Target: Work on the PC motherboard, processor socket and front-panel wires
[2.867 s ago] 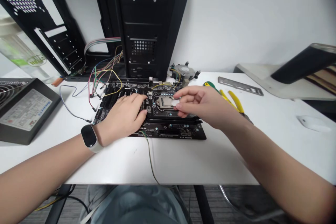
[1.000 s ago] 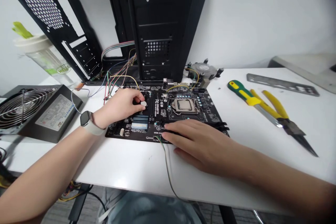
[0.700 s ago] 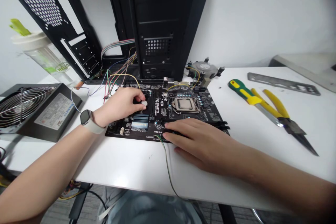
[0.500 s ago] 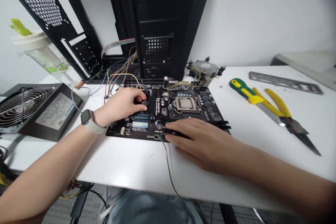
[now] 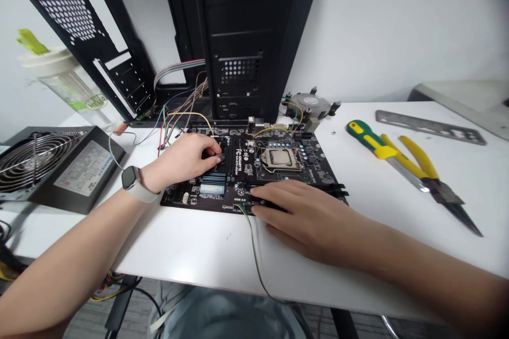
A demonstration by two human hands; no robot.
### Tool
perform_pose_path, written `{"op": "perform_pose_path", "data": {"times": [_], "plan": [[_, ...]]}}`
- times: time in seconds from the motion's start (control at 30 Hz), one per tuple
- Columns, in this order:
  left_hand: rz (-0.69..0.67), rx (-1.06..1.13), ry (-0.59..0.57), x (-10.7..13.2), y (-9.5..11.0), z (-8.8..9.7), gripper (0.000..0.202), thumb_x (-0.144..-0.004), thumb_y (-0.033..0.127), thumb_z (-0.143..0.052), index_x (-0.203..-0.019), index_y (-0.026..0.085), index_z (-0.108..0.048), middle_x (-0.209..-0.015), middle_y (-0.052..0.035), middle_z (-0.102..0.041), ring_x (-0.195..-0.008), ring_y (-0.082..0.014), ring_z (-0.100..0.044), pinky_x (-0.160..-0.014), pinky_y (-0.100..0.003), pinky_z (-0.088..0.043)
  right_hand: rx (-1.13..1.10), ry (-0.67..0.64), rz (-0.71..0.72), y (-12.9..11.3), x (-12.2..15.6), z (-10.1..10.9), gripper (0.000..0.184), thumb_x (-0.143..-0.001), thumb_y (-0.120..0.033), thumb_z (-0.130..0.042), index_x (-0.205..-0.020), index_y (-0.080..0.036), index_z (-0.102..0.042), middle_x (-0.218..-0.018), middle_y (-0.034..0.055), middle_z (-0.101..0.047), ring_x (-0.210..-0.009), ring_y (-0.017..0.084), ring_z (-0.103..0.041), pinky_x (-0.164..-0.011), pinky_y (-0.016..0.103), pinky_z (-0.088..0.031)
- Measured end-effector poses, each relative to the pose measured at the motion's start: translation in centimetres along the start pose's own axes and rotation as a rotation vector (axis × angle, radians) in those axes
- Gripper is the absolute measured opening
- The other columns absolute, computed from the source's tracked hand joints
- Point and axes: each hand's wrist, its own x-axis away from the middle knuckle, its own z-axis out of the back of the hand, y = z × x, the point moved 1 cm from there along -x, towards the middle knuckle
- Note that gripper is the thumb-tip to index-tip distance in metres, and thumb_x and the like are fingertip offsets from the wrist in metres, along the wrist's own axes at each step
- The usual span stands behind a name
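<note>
Motherboard: the dark motherboard (image 5: 250, 176) lies flat on the white surface (image 5: 191, 254), partly under both hands; its middle is toward 3 to 4 o'clock of the left hand (image 5: 191, 154) and 10 to 11 o'clock of the right hand (image 5: 306, 217).
Long axis: roughly 9 to 3 o'clock; its port edge faces 12.
Parts, from the board's middle: processor (image 5: 280, 158) at 2 o'clock, blue heat sink (image 5: 212, 184) at 8.
Left hand: over the board at 9 to 10 o'clock, fingers curled, thumb and forefinger nearly meeting beside a dark round part (image 5: 222, 157); whether they grip anything cannot be told.
Right hand: palm down across the near edge at 4 to 5 o'clock, fingers extended toward 10, gripping nothing visible.
Green cable: from the near edge, the cable (image 5: 254, 257) runs toward 5 o'clock.
Case: black case (image 5: 242, 37) standing at 12 o'clock.
Cooler: fan cooler (image 5: 309, 100) at 1 o'clock.
Tools: screwdriver (image 5: 368, 140) at 2 to 3 o'clock, shaft toward 4; yellow-handled pliers (image 5: 431, 180) beside it at 3, nose toward 4 to 5.
Power supply: the power supply (image 5: 59, 167) is at 9 o'clock, well apart.
</note>
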Motion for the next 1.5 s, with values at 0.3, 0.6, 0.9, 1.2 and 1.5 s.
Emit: {"op": "perform_pose_path", "data": {"times": [0.3,0.6,0.9,1.2,1.5], "plan": [[0.055,-0.029,0.086,0.4,0.1,0.6,0.025,-0.080,0.025,-0.048,-0.084,0.017,-0.071,-0.077,-0.0025,-0.072,-0.065,-0.0156,-0.061,-0.064,-0.027,-0.044,-0.125,0.043,-0.105,0.6,-0.3,-0.4,0.028,-0.091,-0.020,-0.049,-0.110,-0.012,-0.067,-0.114,0.0158,-0.067,-0.104,0.025,-0.064,-0.085,0.043,-0.056],[0.030,-0.065,0.025,0.4,0.2,0.6,0.029,-0.079,0.022,-0.046,-0.079,0.016,-0.074,-0.075,-0.0055,-0.071,-0.065,-0.0188,-0.060,-0.064,-0.029,-0.042,-0.082,-0.030,-0.257,2.0,-5.6,-1.2,0.029,-0.091,-0.027,-0.049,-0.110,-0.012,-0.067,-0.122,0.0166,-0.062,-0.115,0.030,-0.056,-0.098,0.049,-0.046],[0.025,-0.083,0.006,0.3,0.2,0.5,0.028,-0.079,0.019,-0.047,-0.082,0.016,-0.075,-0.073,-0.0054,-0.071,-0.063,-0.0180,-0.060,-0.062,-0.028,-0.042,-0.175,-0.109,-0.387,3.4,-7.2,-4.0,0.039,-0.093,-0.033,-0.046,-0.119,-0.010,-0.063,-0.124,0.0157,-0.062,-0.120,0.029,-0.052,-0.105,0.049,-0.038],[0.059,-0.098,0.008,0.3,0.3,0.4,0.026,-0.079,0.021,-0.047,-0.078,0.017,-0.073,-0.071,-0.0055,-0.070,-0.062,-0.0192,-0.059,-0.061,-0.030,-0.040,-0.143,-0.128,-0.412,2.9,-7.1,-4.0,0.043,-0.095,-0.034,-0.043,-0.122,-0.007,-0.063,-0.129,0.0170,-0.060,-0.124,0.030,-0.050,-0.110,0.049,-0.033],[0.089,-0.100,0.002,0.1,0.4,0.5,0.026,-0.078,0.025,-0.049,-0.076,0.018,-0.074,-0.066,-0.0039,-0.069,-0.059,-0.0185,-0.057,-0.063,-0.030,-0.040,-0.145,-0.119,-0.412,2.9,-7.0,-4.0,0.042,-0.094,-0.034,-0.044,-0.119,-0.007,-0.063,-0.126,0.0167,-0.061,-0.122,0.030,-0.050,-0.108,0.048,-0.034]]}}
